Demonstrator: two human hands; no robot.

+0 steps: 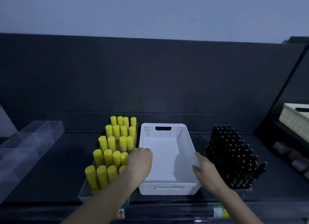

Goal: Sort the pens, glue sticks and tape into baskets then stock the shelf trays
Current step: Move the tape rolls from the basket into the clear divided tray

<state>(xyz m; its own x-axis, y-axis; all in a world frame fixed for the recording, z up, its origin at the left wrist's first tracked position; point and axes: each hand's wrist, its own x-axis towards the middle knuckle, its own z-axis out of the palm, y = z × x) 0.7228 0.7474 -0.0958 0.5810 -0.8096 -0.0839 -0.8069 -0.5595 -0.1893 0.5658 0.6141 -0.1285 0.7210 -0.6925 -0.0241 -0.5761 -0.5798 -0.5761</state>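
Observation:
A white perforated basket (164,131) stands on the dark shelf, and nothing shows inside it. My left hand (139,161) grips its left rim, fingers curled over the edge. My right hand (204,169) holds the right rim, thumb inside the wall. Left of the basket, several yellow glue sticks (113,146) stand upright in a clear tray (83,192). To the right, several black pens (234,156) stand upright, packed in a block.
A clear divided tray (31,140) with nothing in it lies at the far left of the shelf. A cream basket (294,120) sits on the adjoining shelf at the far right. A dark back panel (150,76) closes the shelf behind.

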